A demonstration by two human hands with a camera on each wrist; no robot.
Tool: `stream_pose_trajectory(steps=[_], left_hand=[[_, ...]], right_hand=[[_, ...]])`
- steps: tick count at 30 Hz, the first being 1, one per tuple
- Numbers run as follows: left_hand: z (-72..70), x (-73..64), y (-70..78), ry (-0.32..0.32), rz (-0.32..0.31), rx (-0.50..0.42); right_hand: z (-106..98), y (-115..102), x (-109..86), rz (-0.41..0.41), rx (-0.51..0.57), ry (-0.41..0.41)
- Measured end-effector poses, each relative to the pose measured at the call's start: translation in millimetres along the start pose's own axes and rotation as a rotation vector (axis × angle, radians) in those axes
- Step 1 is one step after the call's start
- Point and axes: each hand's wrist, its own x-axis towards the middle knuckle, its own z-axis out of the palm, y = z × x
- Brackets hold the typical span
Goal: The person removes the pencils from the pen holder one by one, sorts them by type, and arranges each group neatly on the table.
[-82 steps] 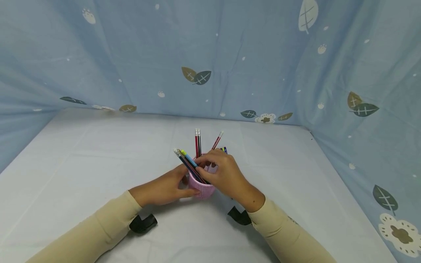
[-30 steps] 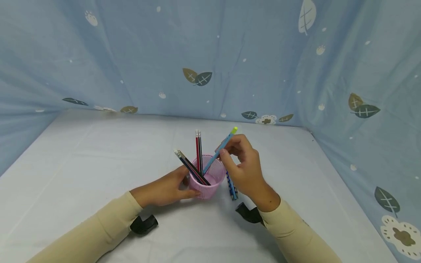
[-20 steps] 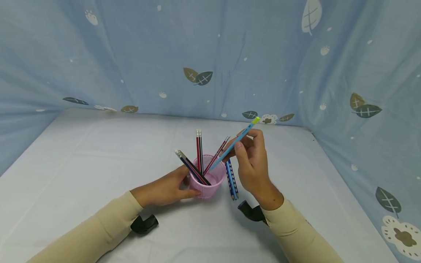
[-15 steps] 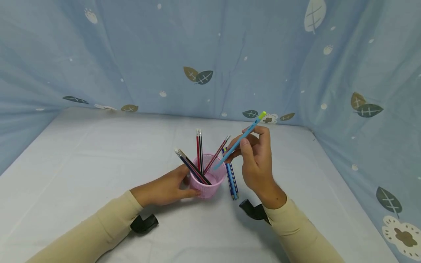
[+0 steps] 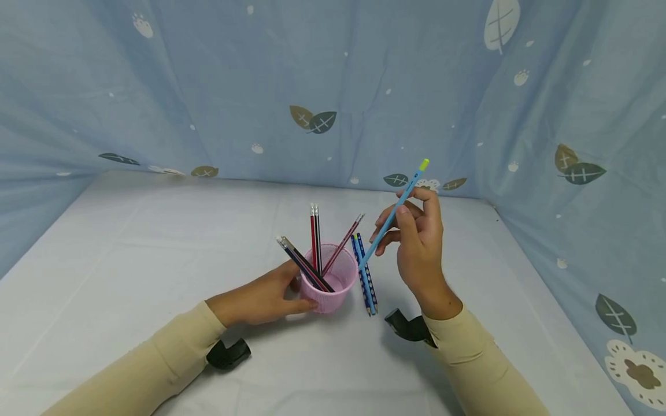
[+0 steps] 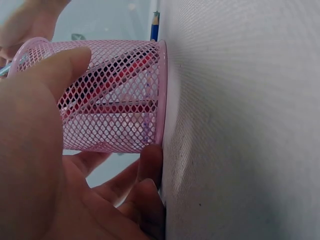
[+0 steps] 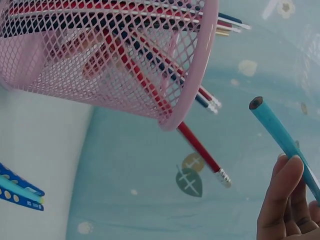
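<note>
Closest in, the left hand has thumb and fingers wrapped round the pink mesh cup, which stands upright on the white table. A bunch of pencils leans inside. Just right of it lie three blue pencils, side by side. The right hand pinches a light-blue pencil in the air — tip clear of the rim. I'd call this the mid-carry step; the next move calls for a steady cup and a controlled tip. Leaf-print curtain behind.
</note>
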Motion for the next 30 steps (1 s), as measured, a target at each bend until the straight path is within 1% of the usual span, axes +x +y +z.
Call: stream_pose_trajectory(steps=[4,8,10,14,17,24,27,30], left_hand=[[-0.4,0.0,0.3,-0.001,-0.007,0.012],[-1.6,0.4,0.8,0.004,0.004,0.019],[-1.6,0.5,0.7,0.006,0.014,0.018],[-0.1,-0.3,-0.2,0.004,0.013,0.007],[1.4,-0.2,-0.2,0.008,0.009,-0.001],[4.9,0.0,1.2,0.031,-0.003,-0.049],[5.0,-0.1,2.6,0.043,-0.024,-0.074],[4.8,0.1,3.7,0.058,-0.035,-0.069]], right_hand=[[-2.4,2.9,2.5,0.031,0.004,0.025],[-5.2,8.0,6.2,0.065,0.024,0.035],[-6.2,10.5,7.3,0.094,0.018,0.038],[-7.1,15.4,7.4,0.166,-0.007,0.043],[-8.4,19.8,7.1,0.201,-0.024,0.045],[-12.4,29.7,5.3,0.24,-0.07,0.052],[-13.8,33.1,5.5,0.249,-0.082,0.052],[-15.0,35.4,5.9,0.254,-0.092,0.052]])
